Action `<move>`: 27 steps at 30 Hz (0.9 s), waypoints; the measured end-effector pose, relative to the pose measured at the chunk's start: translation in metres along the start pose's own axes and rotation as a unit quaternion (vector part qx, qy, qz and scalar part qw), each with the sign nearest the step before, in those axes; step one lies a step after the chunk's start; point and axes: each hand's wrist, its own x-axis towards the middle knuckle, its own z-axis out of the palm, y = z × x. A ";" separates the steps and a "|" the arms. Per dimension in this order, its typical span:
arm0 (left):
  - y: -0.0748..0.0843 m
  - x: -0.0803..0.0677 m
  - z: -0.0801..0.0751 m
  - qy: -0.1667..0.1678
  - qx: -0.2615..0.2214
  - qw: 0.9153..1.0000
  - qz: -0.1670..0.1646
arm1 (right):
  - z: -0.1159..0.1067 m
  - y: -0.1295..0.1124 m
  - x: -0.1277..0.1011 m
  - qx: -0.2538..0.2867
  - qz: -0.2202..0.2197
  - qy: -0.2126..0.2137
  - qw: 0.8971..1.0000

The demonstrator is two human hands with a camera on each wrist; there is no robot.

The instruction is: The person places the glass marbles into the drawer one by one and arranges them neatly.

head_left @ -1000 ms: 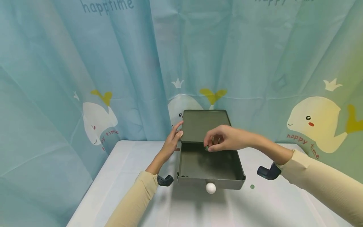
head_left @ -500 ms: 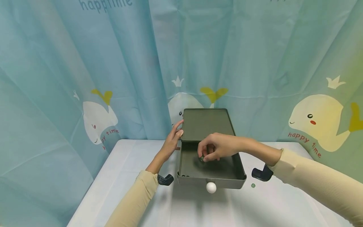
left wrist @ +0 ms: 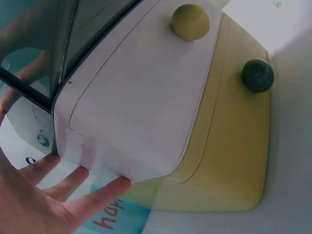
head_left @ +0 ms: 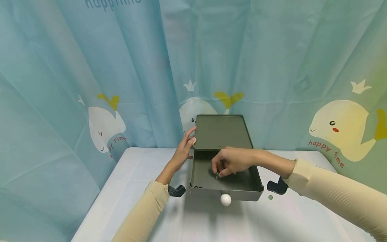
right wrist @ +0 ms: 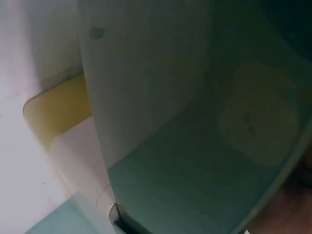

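Note:
A dark green drawer (head_left: 205,174) with a white knob (head_left: 225,199) is pulled out of the small drawer cabinet (head_left: 223,131). My right hand (head_left: 232,160) reaches down into it in the head view. Between its thumb and fingers it pinches a small round green marble (head_left: 217,175) near the drawer's floor. My left hand (head_left: 182,148) rests on the cabinet's left side; in the left wrist view its fingers (left wrist: 100,197) are straight and spread against the side. The right wrist view is mostly blocked by the dark drawer wall (right wrist: 161,112).
Another green marble (head_left: 270,197) lies on the white table (head_left: 163,215) right of the drawer. A few small dark round things (head_left: 198,187) sit in its front left corner. Below are a pale pink drawer (left wrist: 141,97) and a yellow drawer (left wrist: 234,141), each with a knob.
My right hand has moved down and toward the drawer's front, lowering the pinched marble from above the drawer to near its floor. The left hand has stayed on the cabinet's side.

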 end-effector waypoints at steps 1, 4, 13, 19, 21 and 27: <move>-0.005 0.002 0.000 0.002 0.000 1.000 0.000 | 0.000 0.000 0.000 -0.002 0.001 0.000 1.000; -0.020 0.009 -0.001 0.008 0.000 1.000 0.000 | 0.002 0.002 0.000 -0.010 0.002 -0.002 1.000; -0.020 0.011 -0.002 -0.003 0.001 1.000 -0.007 | 0.003 0.006 -0.001 -0.016 -0.001 0.001 1.000; 0.004 0.000 0.000 -0.003 0.001 1.000 -0.002 | 0.004 0.005 -0.003 -0.026 -0.011 0.010 1.000; 0.002 0.001 0.000 -0.003 0.002 1.000 -0.002 | 0.003 0.003 -0.005 -0.026 -0.011 0.016 0.999; -0.028 0.014 -0.003 -0.001 -0.003 1.000 -0.011 | -0.003 -0.007 -0.019 -0.040 -0.032 0.066 0.996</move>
